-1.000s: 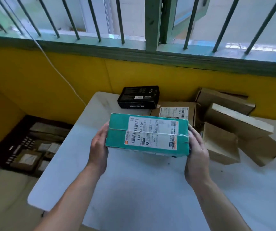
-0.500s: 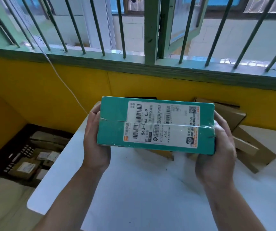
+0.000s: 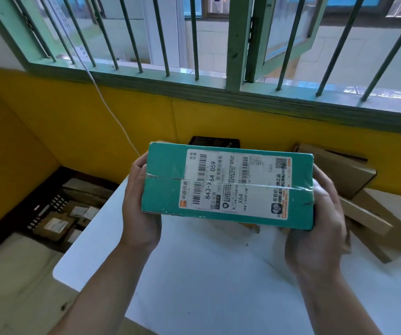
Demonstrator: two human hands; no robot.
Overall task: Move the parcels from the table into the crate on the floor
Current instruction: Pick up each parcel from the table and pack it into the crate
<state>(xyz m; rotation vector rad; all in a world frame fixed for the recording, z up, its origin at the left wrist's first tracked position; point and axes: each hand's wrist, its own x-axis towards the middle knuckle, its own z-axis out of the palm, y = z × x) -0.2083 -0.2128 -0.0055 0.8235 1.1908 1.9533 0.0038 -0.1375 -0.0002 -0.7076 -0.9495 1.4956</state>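
Note:
A teal parcel (image 3: 165, 189) with a white shipping label is held up above the white table (image 3: 206, 274), its labelled face toward the camera. My left hand (image 3: 137, 209) grips its left end and my right hand (image 3: 320, 228) grips its right end. Behind it on the table lie several brown cardboard parcels (image 3: 349, 175) and a black box (image 3: 215, 141), mostly hidden by the teal parcel. The dark crate (image 3: 39, 189) stands on the floor left of the table and holds several brown parcels.
A yellow wall (image 3: 73, 122) runs behind the table under a barred green window (image 3: 233, 44). A white cable (image 3: 107, 105) hangs down the wall. Pale floor (image 3: 8, 286) lies in front of the crate, left of the table's rounded corner.
Both hands have lifted the teal parcel off the table and tilted its labelled face up toward the camera. The view has risen, so more of the window shows.

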